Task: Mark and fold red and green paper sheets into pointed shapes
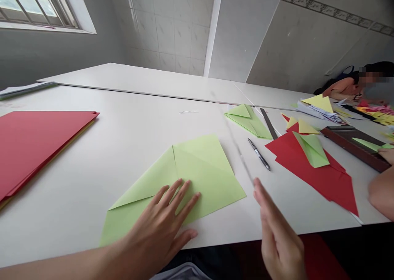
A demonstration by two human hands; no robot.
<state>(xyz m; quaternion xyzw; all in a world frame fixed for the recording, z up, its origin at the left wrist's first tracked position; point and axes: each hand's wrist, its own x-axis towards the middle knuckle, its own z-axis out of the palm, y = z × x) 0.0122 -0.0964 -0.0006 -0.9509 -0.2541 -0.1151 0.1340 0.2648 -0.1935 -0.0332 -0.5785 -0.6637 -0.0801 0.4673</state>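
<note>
A sheet of light green paper [206, 165] lies on the white table with its left upper edge folded over. My left hand [169, 214] rests flat on this sheet, fingers spread. Just right of the paper, my right hand [278, 235] is raised edge-on with its fingers stretched out; I see nothing in it. A faint grey streak runs up the table from its fingertips, and I cannot tell what it is. Beyond the right hand lie a black pen [259, 154] and a folded green paper [250, 122].
Red sheets [40, 144] are stacked at the left. To the right lie red paper [314, 165] with a folded green piece [312, 148] on it, a dark ruler [269, 124] and a brown-edged board [353, 146]. Another person's arm [381, 193] is at the right edge; someone else sits farther back.
</note>
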